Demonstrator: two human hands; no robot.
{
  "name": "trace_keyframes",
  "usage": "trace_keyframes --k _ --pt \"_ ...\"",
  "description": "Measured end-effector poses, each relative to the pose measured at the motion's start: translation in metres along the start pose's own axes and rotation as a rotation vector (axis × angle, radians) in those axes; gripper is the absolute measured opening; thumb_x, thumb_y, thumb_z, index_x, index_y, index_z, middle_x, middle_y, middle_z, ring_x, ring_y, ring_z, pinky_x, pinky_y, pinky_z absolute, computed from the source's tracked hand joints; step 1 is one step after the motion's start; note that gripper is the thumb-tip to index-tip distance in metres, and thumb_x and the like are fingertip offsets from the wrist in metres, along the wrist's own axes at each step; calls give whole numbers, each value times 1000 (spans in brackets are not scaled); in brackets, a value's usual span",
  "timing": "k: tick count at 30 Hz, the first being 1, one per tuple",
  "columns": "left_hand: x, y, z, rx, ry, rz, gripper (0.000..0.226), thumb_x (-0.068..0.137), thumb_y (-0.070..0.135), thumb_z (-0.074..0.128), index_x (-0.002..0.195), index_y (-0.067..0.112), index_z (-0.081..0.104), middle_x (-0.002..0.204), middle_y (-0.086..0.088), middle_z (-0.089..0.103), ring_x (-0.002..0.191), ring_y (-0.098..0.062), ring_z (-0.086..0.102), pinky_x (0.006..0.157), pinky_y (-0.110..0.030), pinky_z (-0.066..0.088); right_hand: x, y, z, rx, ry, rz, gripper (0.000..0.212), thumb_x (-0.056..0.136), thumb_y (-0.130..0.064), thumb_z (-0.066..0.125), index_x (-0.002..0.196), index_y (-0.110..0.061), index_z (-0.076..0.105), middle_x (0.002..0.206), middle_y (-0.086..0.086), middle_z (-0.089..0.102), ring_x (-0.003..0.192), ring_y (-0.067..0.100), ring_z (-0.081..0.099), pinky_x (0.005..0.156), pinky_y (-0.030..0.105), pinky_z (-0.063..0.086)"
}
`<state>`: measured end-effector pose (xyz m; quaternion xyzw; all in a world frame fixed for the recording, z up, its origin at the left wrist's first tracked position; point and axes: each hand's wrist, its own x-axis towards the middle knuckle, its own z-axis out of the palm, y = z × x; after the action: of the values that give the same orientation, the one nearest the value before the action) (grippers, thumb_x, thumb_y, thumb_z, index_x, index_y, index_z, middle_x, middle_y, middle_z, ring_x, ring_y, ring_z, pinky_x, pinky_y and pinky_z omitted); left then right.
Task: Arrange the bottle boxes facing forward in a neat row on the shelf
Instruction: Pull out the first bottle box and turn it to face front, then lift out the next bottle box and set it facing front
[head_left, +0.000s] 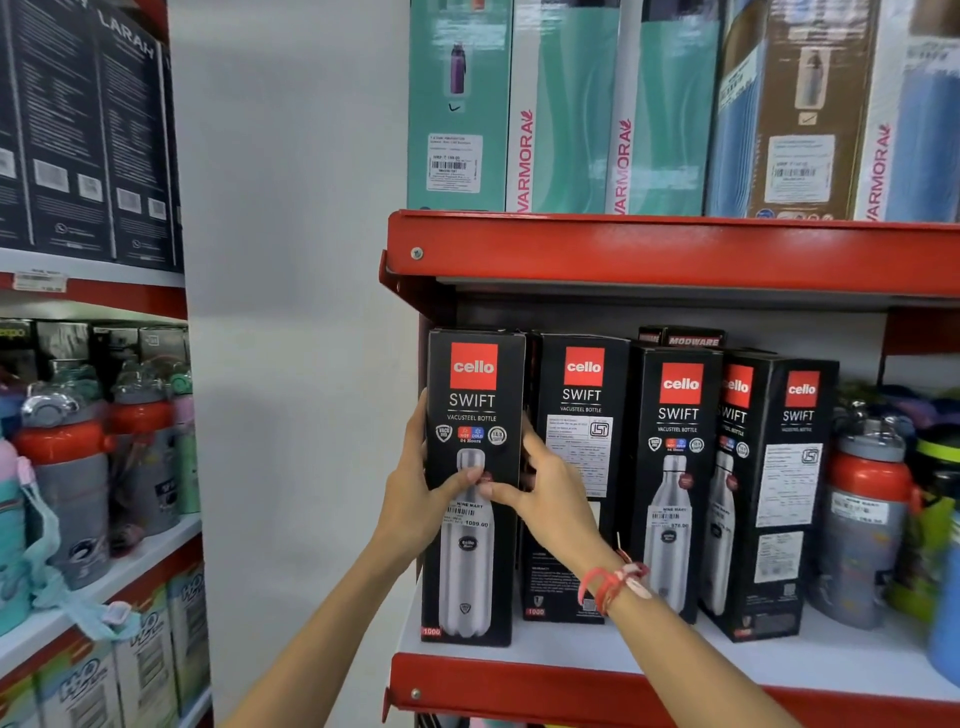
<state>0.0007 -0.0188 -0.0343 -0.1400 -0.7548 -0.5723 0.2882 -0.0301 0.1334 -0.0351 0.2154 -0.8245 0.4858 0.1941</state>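
Note:
Several tall black Cello Swift bottle boxes stand on the white shelf (597, 652) with a red front edge. The leftmost box (472, 405) faces forward and stands at the shelf's left end. My left hand (421, 499) grips its left side, thumb on the front. My right hand (545, 493) holds its right edge, fingers between it and the second box (582, 395), which shows its label side. A third box (675, 467) faces forward. The fourth box (779, 493) is turned at an angle, showing two faces.
Loose bottles with red and grey lids (867, 519) crowd the shelf to the right of the boxes. Teal and blue Varmora boxes (561, 104) fill the shelf above. A second rack at the left holds bottles (67, 467) and dark boxes. A Modware box (685, 339) stands behind the row.

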Motion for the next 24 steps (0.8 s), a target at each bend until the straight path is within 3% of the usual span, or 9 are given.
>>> trace_keyframes --k 3,7,9,11,12,14,18,22,24 --pt "-4 3 2 6 -6 -8 89 85 15 68 147 42 10 131 12 52 106 10 56 76 -7 53 -3 1 1 -10 35 -6 97 72 -33 79 148 -41 20 117 -6 69 112 16 63 99 42 51" --pt "-8 7 4 3 14 -12 88 86 14 67 149 37 10 138 6 51 120 -10 55 96 -35 52 -10 -6 -7 -12 54 -20 81 76 -32 78 145 -35 36 116 -5 71 101 10 67 94 34 54" --pt "-12 9 6 13 47 -23 85 85 13 68 149 33 16 135 7 52 123 -14 53 99 -39 50 -17 -13 -17 -34 192 -26 55 81 -34 74 133 -25 56 114 -4 71 92 6 67 91 29 54" --pt "-18 10 9 51 152 -26 76 84 15 69 146 29 25 134 7 51 126 -15 50 100 -38 48 -22 -13 -26 -148 420 -37 40 87 -35 66 124 -18 64 117 0 68 103 11 62 96 25 46" --pt "-20 11 11 101 231 -8 71 85 17 69 144 26 30 137 4 49 128 -15 47 101 -38 47 -22 -10 -28 -210 503 -20 43 88 -35 64 127 -16 60 124 3 62 114 17 54 97 22 38" --pt "-24 13 13 207 359 77 62 85 20 68 139 22 38 139 -2 44 129 -15 41 101 -31 45 -20 -5 -29 -294 561 69 66 85 -37 68 140 -12 42 138 12 43 124 26 38 96 29 37" --pt "-25 24 24 306 415 208 50 85 16 68 131 20 49 130 1 40 119 -6 34 88 2 34 -15 -7 -15 -395 495 288 114 72 -54 73 151 -10 4 148 19 25 128 36 32 98 49 42" --pt "-26 30 35 287 376 245 37 87 16 66 122 21 55 122 1 48 114 -14 48 91 -14 44 -12 -9 -6 -370 493 306 123 71 -46 78 151 -15 -9 146 20 29 123 40 41 89 53 49" --pt "-28 32 40 237 321 232 31 88 15 65 117 20 57 116 2 55 101 -10 59 86 -22 51 -14 -7 -12 -316 477 287 123 71 -41 80 151 -16 -10 145 21 30 123 41 41 88 52 49"
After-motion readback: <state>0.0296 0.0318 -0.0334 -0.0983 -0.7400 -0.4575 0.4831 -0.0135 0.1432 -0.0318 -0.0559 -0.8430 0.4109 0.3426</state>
